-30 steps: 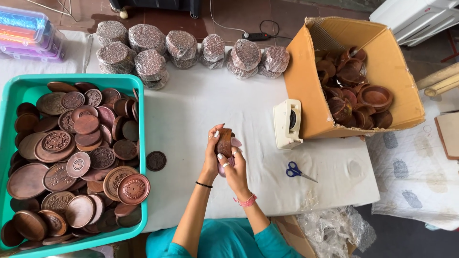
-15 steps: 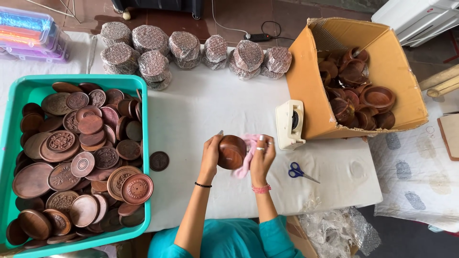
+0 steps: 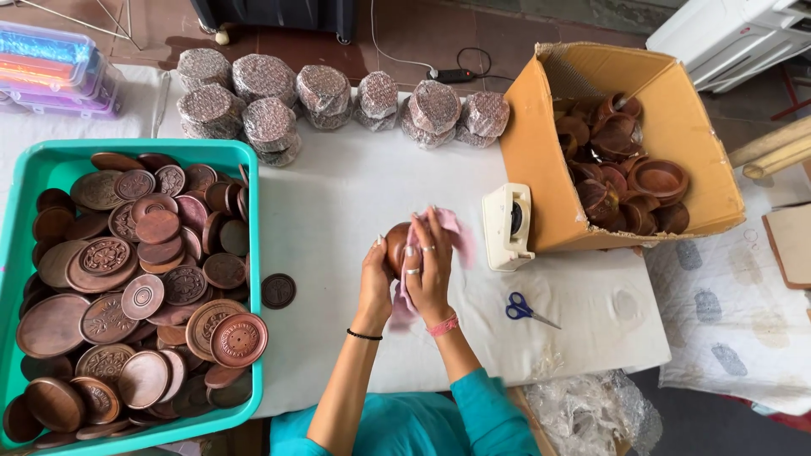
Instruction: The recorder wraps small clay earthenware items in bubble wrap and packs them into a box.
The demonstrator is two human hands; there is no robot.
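My left hand [image 3: 374,274] grips a small round brown wooden bowl [image 3: 395,245] from its left side, above the white table [image 3: 338,203]. My right hand [image 3: 429,262] presses a pink cloth [image 3: 460,236] over the bowl's right face, fingers spread on it; the cloth's tail hangs down between my wrists. Most of the bowl is hidden by the cloth and fingers.
A teal bin [image 3: 34,169] of carved brown wooden discs stands at the left, one loose disc [image 3: 278,290] beside it. A cardboard box [image 3: 528,143] of wooden bowls, a white tape dispenser [image 3: 507,226], blue scissors [image 3: 525,311] lie right. Several wrapped stacks [image 3: 270,122] line the far edge.
Both hands have shifted a little up and right. The bowl has turned from facing me to edge-on, and the right hand with the cloth now covers it.
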